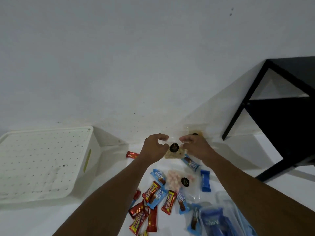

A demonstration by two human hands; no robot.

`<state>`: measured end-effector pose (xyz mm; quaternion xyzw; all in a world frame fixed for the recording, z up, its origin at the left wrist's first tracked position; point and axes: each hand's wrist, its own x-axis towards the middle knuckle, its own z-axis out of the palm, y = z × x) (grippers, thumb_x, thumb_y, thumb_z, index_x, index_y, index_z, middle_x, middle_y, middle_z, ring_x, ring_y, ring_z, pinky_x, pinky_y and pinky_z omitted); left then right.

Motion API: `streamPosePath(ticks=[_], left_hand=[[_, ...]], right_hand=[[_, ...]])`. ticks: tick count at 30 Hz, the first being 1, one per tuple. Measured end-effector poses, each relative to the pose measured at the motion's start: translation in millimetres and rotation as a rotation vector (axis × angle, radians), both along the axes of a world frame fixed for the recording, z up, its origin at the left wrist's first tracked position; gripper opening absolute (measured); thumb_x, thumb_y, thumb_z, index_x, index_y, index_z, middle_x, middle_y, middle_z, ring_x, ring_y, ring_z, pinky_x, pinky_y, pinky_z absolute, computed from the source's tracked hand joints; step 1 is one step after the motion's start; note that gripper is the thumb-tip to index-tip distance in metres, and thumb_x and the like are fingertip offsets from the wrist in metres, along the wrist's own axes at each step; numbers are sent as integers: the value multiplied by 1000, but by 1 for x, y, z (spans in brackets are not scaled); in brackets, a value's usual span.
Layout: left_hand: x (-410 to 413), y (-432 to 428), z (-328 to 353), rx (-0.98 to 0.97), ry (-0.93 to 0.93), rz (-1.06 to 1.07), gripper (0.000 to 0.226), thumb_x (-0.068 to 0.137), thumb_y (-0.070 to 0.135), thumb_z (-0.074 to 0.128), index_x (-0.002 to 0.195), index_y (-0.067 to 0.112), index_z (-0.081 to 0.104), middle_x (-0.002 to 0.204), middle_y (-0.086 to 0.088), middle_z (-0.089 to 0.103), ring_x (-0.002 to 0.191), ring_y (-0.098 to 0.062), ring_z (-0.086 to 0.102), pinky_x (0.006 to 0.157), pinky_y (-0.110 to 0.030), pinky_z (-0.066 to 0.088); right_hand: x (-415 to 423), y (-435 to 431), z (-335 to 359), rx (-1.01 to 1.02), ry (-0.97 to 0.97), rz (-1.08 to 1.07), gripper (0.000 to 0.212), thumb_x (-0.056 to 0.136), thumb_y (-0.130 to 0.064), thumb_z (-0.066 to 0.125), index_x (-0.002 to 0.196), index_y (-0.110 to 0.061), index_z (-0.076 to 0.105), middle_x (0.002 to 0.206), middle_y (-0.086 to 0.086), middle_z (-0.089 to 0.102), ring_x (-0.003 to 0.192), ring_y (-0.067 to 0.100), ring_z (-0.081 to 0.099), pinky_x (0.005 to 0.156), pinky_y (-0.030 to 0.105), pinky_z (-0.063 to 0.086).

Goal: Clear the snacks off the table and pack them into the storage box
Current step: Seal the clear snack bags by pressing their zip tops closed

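The clear bag (173, 151) of pale snacks, marked by a round black sticker, lay at the far end of the counter (34, 218), close to the wall (153, 65). We had both hands on it. The left hand (156, 147) curled in a C about its left edge and the right hand (196, 147) mirrored it on the right edge. As far as we could judge, thumbs and fingers were nipping the film, though the plastic was too clear to show the contact itself. A second bag (194, 133) with the same sticker peeked out just behind the right hand.

Nearer to us lay a pink bag (177, 181), with red bars (168, 201) and blue packs (205, 180) scattered loosely around it, some overlapping. None of these had been packed.

The storage box (94, 155) stood well to the left of the pile, and its perforated lid (42, 159) was on. A black stand (281, 125) stood off to the right.

To lift this bag well, we judged it best to take hold low on the sides, where the contents give the film some body. Then we would raise it level so that nothing slid to one corner. The film looked slippery, so a firm hold seemed wise, but not a crushing one. One hand would likely have to let go to deal with the lid, so the other needed a grip that could carry the bag alone.
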<state>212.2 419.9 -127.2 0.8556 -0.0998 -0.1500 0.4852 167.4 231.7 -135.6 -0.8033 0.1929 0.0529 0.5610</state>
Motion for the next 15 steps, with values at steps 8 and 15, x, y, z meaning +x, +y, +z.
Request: streamPosePath(ticks=[8, 15], left_hand=[[57, -29, -44, 106, 86, 3, 44, 84, 18, 68, 128, 25, 64, 135, 5, 60, 104, -11, 63, 88, -15, 40], [49, -15, -58, 128, 201, -33, 49, 86, 23, 71, 133, 28, 59, 142, 0, 53, 126, -16, 54, 101, -25, 43]], right_hand=[[63, -24, -51, 41, 117, -21, 35, 90, -10, 66, 124, -16, 64, 127, 7, 61, 113, 21, 59, 86, 31, 53], [56, -23, -64, -55, 193, -94, 31, 89, -16, 63, 121, -17, 64, 115, 5, 63, 100, 23, 62, 79, 33, 54]])
